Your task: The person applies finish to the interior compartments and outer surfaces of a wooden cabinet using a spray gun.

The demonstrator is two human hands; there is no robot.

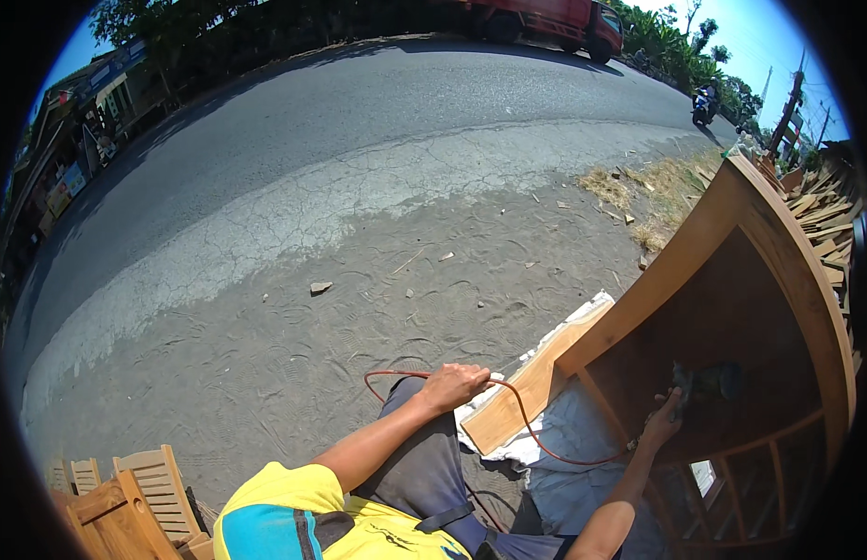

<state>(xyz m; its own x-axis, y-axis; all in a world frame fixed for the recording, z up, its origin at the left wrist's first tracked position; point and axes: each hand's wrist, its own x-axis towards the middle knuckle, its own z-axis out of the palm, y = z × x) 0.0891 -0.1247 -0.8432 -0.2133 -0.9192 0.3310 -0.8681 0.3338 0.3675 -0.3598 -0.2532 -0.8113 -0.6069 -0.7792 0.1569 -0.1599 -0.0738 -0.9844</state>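
Note:
My left hand [456, 386] is closed around an orange-red hose [525, 415], resting over my bent knee. The hose loops to the right, down to my other hand. My right hand [663, 422] grips a spray gun [704, 383], dark and smudged with a rounded end, held in front of a large wooden furniture piece [690, 257]. That piece has a light brown frame, a dark inner panel and slats at its lower part. Shade and the dark panel make the gun's outline hard to make out. A flat wooden board [508, 415] lies against the frame on a white cloth [575, 429].
Slatted wooden furniture parts [153, 485] stand at the lower left. A pile of wood strips [825, 219] is behind the frame. Sandy ground with scattered chips meets a paved road [377, 112], where a red truck [545, 23] and a motorbike [702, 107] are.

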